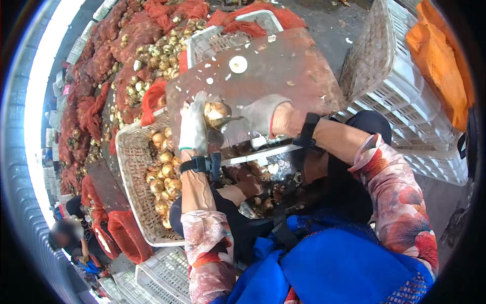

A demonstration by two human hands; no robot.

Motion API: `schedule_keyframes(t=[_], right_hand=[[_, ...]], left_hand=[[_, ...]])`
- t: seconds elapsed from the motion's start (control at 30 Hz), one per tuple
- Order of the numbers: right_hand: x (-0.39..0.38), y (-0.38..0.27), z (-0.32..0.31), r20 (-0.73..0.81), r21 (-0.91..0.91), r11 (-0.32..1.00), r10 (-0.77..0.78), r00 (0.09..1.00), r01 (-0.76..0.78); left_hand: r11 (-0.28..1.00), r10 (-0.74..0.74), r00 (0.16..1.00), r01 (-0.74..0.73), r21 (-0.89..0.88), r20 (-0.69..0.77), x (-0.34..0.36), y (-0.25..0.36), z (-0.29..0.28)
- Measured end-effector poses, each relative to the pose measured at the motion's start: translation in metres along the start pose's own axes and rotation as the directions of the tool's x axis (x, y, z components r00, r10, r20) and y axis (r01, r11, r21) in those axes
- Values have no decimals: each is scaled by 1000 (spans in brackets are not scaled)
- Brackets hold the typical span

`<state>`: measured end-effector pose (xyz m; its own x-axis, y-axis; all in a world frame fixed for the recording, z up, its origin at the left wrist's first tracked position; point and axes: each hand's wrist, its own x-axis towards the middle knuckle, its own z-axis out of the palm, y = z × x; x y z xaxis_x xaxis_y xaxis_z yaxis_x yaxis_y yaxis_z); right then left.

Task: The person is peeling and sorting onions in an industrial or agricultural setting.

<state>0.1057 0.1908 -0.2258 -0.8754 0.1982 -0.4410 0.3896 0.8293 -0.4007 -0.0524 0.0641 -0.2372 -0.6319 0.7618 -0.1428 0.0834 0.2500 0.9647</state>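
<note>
My left hand (193, 124), in a white glove, grips a round yellow-brown bulb (215, 112) that looks like an onion, over a brown board (288, 66). My right hand (266, 114), in a greyish glove, is closed just right of it. Between them a dark knife blade (232, 118) reaches from the right hand to the bulb's lower side; the handle is hidden in the fingers. A white cut disc (238, 64) and small white scraps lie on the board. Below my left wrist, a white crate (132, 187) holds several similar bulbs (164, 177).
Stacked white crates (400, 86) stand at right, with an orange bag (438, 61) over them. Red net sacks and loose bulbs (157, 55) pile up at far left. Another white crate (202, 45) is behind the board. Trimmings (263, 200) lie between my feet. Another person (76, 238) sits at lower left.
</note>
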Motion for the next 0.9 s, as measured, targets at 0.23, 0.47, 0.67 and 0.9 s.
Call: schedule_keyframes(t=[0.23,0.47,0.67,0.9], right_hand=[[18,-4,15,-104,-91,994,-65,992,55],[56,2,23,29,26,998,-63,998,62],[73,10,13,97,92,979,-192,977,184],[56,8,36,-52,-97,963,-257,965,252]], left_hand=[[982,-145,989,143,122,15,27,-8,-5],[997,-75,997,73,38,35,32,-40,-41],[814,226,966,-259,519,129,28,-23,-40],[975,-193,979,198,-98,63,31,-30,-31]])
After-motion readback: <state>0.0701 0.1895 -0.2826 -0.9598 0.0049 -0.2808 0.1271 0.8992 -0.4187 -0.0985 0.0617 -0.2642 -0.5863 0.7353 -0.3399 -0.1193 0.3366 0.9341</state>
